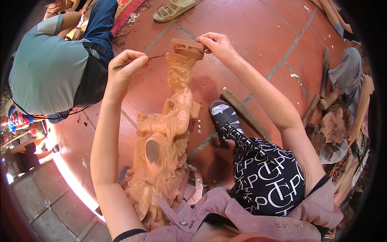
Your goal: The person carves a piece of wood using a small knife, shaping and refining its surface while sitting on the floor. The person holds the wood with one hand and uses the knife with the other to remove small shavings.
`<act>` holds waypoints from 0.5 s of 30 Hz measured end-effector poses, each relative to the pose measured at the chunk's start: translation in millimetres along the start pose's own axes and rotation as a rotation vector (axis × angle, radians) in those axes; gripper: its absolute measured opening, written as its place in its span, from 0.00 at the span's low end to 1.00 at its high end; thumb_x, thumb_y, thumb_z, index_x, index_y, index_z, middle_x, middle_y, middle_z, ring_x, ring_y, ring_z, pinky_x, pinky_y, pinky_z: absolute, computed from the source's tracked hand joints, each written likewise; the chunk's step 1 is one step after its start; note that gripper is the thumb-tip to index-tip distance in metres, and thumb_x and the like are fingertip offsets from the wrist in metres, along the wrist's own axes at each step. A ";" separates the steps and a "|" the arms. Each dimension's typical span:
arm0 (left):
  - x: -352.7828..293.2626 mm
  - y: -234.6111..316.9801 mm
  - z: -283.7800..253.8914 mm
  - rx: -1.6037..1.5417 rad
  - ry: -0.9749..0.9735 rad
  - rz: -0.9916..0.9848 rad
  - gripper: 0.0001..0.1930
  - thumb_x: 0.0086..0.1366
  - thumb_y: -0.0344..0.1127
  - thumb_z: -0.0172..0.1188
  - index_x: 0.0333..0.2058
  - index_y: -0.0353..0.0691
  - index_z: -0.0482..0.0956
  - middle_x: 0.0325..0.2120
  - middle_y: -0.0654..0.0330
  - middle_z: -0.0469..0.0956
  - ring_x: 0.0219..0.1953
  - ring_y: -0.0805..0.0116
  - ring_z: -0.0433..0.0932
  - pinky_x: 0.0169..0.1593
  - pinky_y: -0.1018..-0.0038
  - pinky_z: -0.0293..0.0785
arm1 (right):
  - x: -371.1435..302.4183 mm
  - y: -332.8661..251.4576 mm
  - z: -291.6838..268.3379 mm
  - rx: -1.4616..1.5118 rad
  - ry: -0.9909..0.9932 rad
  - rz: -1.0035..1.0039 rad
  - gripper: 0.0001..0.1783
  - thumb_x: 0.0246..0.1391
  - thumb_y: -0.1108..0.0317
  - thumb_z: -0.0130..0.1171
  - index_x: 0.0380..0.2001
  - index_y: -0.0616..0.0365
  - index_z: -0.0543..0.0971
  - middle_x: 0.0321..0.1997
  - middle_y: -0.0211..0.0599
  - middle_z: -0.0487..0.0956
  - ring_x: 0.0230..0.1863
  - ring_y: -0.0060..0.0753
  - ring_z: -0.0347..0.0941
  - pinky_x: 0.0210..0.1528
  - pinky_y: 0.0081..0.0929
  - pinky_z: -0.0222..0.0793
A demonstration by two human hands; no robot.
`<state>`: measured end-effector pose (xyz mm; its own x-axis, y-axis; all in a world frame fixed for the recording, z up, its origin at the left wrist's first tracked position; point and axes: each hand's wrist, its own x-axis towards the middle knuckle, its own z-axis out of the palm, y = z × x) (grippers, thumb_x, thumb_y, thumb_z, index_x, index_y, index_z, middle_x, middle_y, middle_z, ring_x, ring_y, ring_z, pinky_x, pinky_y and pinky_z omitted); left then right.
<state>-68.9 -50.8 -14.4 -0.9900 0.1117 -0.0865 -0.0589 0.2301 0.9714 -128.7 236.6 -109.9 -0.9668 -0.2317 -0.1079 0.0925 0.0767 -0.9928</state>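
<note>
A carved wooden statue (183, 107) of a figure with a tall, flared headpiece (187, 49) leans lengthwise in front of me, its broad base close to my body. My left hand (125, 69) is closed round a thin dark rod-like tool (156, 57), whose far end meets the headpiece's left side. At the headpiece's upper right edge, my right hand (217, 45) grips the rim between thumb and fingers. Some of those fingertips are hidden behind the wood. A flat oval cut face (152, 151) shows on the statue's lower front.
Beside my sandalled foot (224, 115) lies a wooden bar (246, 116). A person in a pale green shirt (52, 68) sits close on the left. On the right, another person is beside a carved wooden piece (334, 123). A loose sandal (173, 10) and wood chips lie on red tiles (242, 24).
</note>
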 end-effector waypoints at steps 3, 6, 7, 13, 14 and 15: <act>-2.8 6.8 6.3 0.111 -0.028 0.059 0.05 0.61 0.26 0.63 0.35 0.32 0.79 0.32 0.58 0.81 0.34 0.75 0.80 0.40 0.81 0.76 | 0.6 2.5 -1.7 -0.032 0.015 0.039 0.13 0.61 0.62 0.53 0.38 0.55 0.83 0.33 0.25 0.81 0.32 0.16 0.72 0.37 0.18 0.70; 3.8 19.4 12.8 0.048 -0.064 0.047 0.05 0.59 0.24 0.65 0.33 0.32 0.80 0.30 0.62 0.80 0.33 0.78 0.78 0.40 0.82 0.75 | 1.6 4.6 -0.3 -0.032 0.022 0.020 0.12 0.61 0.62 0.53 0.38 0.55 0.83 0.32 0.25 0.81 0.32 0.16 0.73 0.37 0.18 0.70; 7.6 23.6 12.9 0.105 -0.109 0.069 0.05 0.58 0.23 0.65 0.33 0.32 0.80 0.29 0.63 0.80 0.33 0.79 0.78 0.40 0.82 0.75 | 2.1 5.2 0.9 -0.041 0.031 0.016 0.12 0.61 0.62 0.53 0.38 0.55 0.83 0.32 0.25 0.81 0.32 0.16 0.73 0.37 0.18 0.70; 40.2 45.6 34.0 0.371 -0.301 0.101 0.05 0.57 0.23 0.66 0.33 0.32 0.80 0.27 0.65 0.78 0.31 0.80 0.76 0.38 0.82 0.74 | 4.8 11.7 1.8 -0.065 0.050 -0.020 0.12 0.61 0.62 0.54 0.37 0.57 0.83 0.31 0.25 0.81 0.30 0.15 0.72 0.35 0.18 0.69; 45.1 44.5 36.8 0.429 -0.321 0.107 0.05 0.57 0.23 0.66 0.32 0.32 0.80 0.27 0.65 0.78 0.31 0.80 0.76 0.37 0.82 0.74 | 4.1 10.1 3.1 -0.067 0.051 -0.018 0.12 0.61 0.62 0.54 0.37 0.57 0.83 0.30 0.25 0.80 0.30 0.15 0.72 0.34 0.18 0.69; 52.0 42.8 38.8 0.486 -0.342 0.113 0.05 0.56 0.23 0.66 0.32 0.32 0.80 0.26 0.64 0.78 0.30 0.80 0.76 0.37 0.82 0.74 | 3.4 8.0 4.2 -0.068 0.051 -0.016 0.13 0.61 0.62 0.54 0.37 0.57 0.83 0.30 0.25 0.80 0.29 0.15 0.71 0.34 0.18 0.69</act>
<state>-117.9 2.4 14.1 -0.8846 0.4470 -0.1326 0.1897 0.6048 0.7735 -130.3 232.3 -118.4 -0.9792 -0.1835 -0.0871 0.0617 0.1395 -0.9883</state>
